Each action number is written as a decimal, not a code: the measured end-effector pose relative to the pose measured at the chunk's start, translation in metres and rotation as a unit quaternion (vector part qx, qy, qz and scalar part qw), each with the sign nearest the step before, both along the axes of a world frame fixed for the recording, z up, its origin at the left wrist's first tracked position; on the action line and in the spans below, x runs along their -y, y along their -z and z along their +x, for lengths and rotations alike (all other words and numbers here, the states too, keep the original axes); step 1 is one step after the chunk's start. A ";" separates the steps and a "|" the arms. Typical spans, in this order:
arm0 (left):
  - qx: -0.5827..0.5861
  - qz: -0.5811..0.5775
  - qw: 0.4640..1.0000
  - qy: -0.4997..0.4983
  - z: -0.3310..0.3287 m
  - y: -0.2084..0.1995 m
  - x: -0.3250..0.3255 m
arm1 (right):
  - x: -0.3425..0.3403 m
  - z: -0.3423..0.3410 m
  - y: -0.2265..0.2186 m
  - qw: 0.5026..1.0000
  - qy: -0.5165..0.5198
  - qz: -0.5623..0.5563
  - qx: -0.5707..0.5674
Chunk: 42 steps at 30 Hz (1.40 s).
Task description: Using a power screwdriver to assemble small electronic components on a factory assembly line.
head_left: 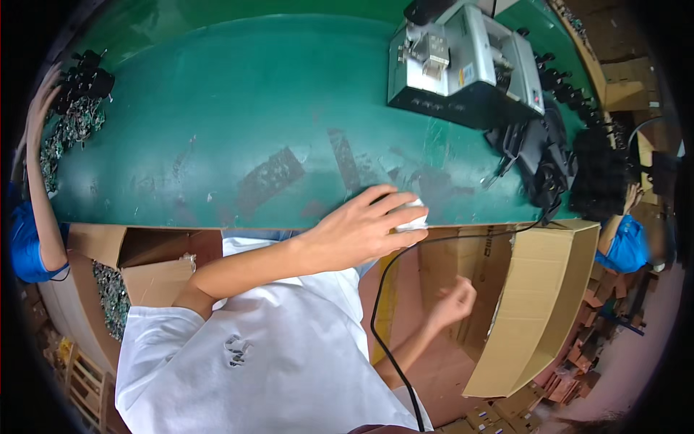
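Observation:
My left hand (366,230) reaches across to the right along the near edge of the green table (238,94). Its fingers are bent over a small white wad (414,215), perhaps cloth or paper, pressed at that edge; most of the wad is covered. Lower down and to the right, my right hand (455,302) hangs below the tabletop, beside an open cardboard box (538,296). Its fingers are curled closed, and nothing shows in them. A black cable (382,289) runs from the table's right end, passes by my left hand and curves down to the lower edge.
A grey and black bench machine (463,69) stands at the far right. Black cables and bundles (538,159) lie in front of it. At far left, a co-worker's hand (42,105) is by a pile of small circuit boards (76,123). Another blue-sleeved person (623,242) is at right.

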<state>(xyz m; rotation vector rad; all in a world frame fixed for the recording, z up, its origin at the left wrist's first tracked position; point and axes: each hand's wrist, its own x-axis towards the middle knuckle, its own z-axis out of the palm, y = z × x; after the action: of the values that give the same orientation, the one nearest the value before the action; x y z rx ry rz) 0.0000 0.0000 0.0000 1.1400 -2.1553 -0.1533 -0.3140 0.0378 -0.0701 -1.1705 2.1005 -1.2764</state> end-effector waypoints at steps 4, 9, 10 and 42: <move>-0.032 0.035 0.999 0.010 0.008 -0.004 -0.012 | 0.032 0.033 -0.150 0.956 0.122 -0.259 -0.070; -0.039 0.048 0.998 -0.011 0.006 -0.004 -0.005 | 0.112 0.082 -0.265 0.778 -0.207 -0.591 -0.053; -0.003 0.053 0.998 -0.023 0.003 -0.007 -0.007 | 0.130 0.100 -0.282 0.746 -0.212 -0.629 -0.049; -0.193 0.042 0.979 -0.053 -0.025 0.030 -0.001 | 0.321 0.274 -0.268 0.864 -0.401 -0.305 -0.006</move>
<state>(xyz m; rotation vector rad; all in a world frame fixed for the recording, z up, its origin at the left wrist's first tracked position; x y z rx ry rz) -0.0248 0.0014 -0.0303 1.1630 -1.7564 -0.3879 -0.0403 -0.2832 0.1976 -2.0127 0.9491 -1.4853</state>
